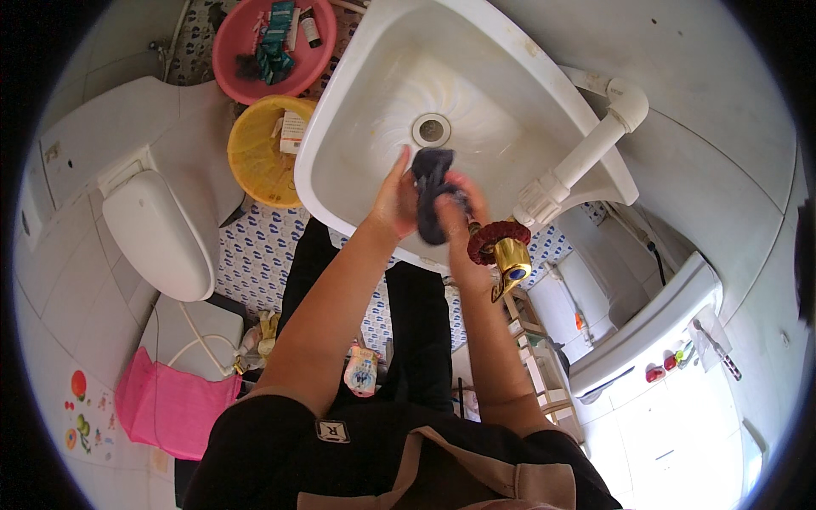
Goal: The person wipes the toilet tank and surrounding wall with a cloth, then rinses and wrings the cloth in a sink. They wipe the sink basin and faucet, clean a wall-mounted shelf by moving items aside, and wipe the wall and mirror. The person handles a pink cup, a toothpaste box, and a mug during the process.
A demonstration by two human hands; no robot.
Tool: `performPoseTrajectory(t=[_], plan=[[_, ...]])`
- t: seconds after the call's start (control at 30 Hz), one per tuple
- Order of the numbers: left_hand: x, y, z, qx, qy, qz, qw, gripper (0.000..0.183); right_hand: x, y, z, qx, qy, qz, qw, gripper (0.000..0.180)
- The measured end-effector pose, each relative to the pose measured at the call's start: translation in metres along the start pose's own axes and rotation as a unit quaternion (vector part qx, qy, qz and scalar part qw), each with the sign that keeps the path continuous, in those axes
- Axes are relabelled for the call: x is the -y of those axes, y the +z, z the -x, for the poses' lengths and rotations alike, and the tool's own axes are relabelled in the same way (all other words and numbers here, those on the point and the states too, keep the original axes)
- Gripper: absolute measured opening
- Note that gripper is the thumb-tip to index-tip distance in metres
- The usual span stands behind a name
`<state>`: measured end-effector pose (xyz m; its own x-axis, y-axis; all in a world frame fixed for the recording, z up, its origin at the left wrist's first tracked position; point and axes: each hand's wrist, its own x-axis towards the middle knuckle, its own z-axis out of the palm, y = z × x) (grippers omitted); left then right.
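Over the white ceramic sink basin [357, 127], a dark wet cloth, possibly a sock [431, 191], is between my two hands. My right hand [462, 204] grips its right side, its fingers blurred. My left hand [398, 197] lies against the cloth's left side, with the thumb pointing up toward the metal drain [431, 131]. The palm side of my left hand is partly hidden. A gold-coloured faucet [512, 261] with a dark red ring juts out just right of my right wrist.
A white plastic pipe [580, 153] runs along the right of the sink. Left of the basin stand a yellow bin [255, 156] and a pink basin [229, 57] holding packets and a tube. A toilet with a white lid [159, 236] is farther left.
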<state>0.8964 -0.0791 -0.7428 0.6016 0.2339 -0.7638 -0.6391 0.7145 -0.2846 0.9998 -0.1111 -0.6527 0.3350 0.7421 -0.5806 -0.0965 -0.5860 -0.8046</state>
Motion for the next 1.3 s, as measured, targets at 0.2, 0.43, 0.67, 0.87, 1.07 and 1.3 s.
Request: performPoseTrajectory(t=[0.2,0.43,0.67,0.87,1.07,1.3], plan=[[0.016,-0.017,-0.041,0.009,0.024,-0.045,0.999,0.032,-0.028,0.019,0.000,0.035,-0.210,0.336,0.918,0.026],[0.012,0.010,-0.045,-0.072,0.036,-0.219,0.972,0.023,-0.001,0.024,-0.027,-0.082,-0.199,0.231,0.949,0.015],[0.025,0.041,-0.026,-0.143,0.050,-0.136,0.979,0.022,-0.019,-0.003,-0.076,-0.103,-0.048,0.245,0.963,0.017],[-0.005,0.001,-0.057,-0.113,-0.009,-0.132,0.985,0.014,-0.009,0.039,0.003,-0.054,-0.236,0.253,0.937,0.015],[0.019,0.032,-0.029,-0.128,0.008,-0.178,0.976,0.021,-0.030,-0.008,-0.088,-0.155,-0.095,0.280,0.943,0.020],[-0.001,0.035,-0.015,-0.094,0.070,-0.072,0.990,0.047,-0.026,-0.011,-0.070,-0.074,0.018,-0.241,0.968,0.022]])
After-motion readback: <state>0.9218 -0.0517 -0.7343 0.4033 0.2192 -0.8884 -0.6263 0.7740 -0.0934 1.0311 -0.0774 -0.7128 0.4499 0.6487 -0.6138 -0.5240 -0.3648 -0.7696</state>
